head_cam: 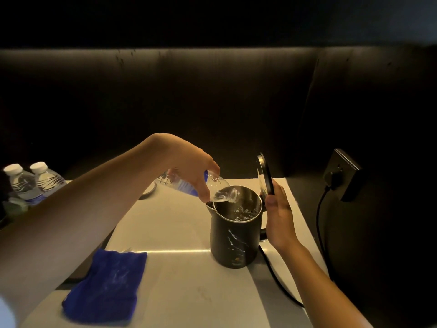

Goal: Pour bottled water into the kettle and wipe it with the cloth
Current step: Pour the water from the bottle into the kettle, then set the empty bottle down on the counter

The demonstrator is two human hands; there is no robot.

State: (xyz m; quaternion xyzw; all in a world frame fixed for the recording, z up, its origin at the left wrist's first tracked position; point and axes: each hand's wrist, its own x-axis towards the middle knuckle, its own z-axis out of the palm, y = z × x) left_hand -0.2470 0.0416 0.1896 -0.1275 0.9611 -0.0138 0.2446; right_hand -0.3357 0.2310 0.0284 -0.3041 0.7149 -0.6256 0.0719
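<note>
A black marbled kettle (233, 240) stands on the pale counter (179, 233) with its lid (264, 176) swung up at the back right. My left hand (189, 166) grips a clear water bottle (212, 185) tipped mouth-down over the kettle's opening; water splashes inside. My right hand (279, 216) wraps around the kettle's handle side, thumb against the lid's lower edge. A blue cloth (106, 287) lies flat on the counter at the front left, away from both hands.
Two capped water bottles (33, 181) stand at the far left. A black power cord (319, 233) runs from the wall socket (340, 174) down past the kettle's right side. A dark wall closes the back.
</note>
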